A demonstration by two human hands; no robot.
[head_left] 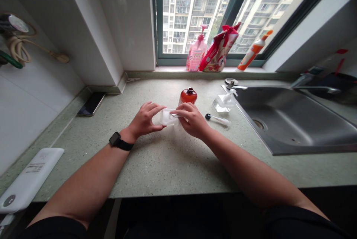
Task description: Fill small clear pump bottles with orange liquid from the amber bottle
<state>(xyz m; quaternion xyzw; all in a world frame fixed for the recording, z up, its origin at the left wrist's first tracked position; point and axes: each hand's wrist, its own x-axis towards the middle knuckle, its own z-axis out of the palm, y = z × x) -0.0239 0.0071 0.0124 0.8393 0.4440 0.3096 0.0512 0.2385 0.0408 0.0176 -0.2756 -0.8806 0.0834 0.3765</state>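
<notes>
A small translucent white container (168,117) is at the middle of the speckled green counter. My left hand (146,119) grips its left side between thumb and fingers. On its right, my right hand (192,120) has its fingers pressed together over the container, around a thin whitish piece too small to name. Just behind my right hand stands an amber bottle (188,96) with an open neck, its lower part hidden by the hand. To the right lies a black-capped pump with a clear tube (219,119).
A clear pump dispenser (224,102) stands beside the steel sink (295,120). A phone (92,104) and a white power bank (32,177) lie at left. On the sill are a pink pump bottle (196,54), a red pouch (220,51) and an orange bottle (253,53).
</notes>
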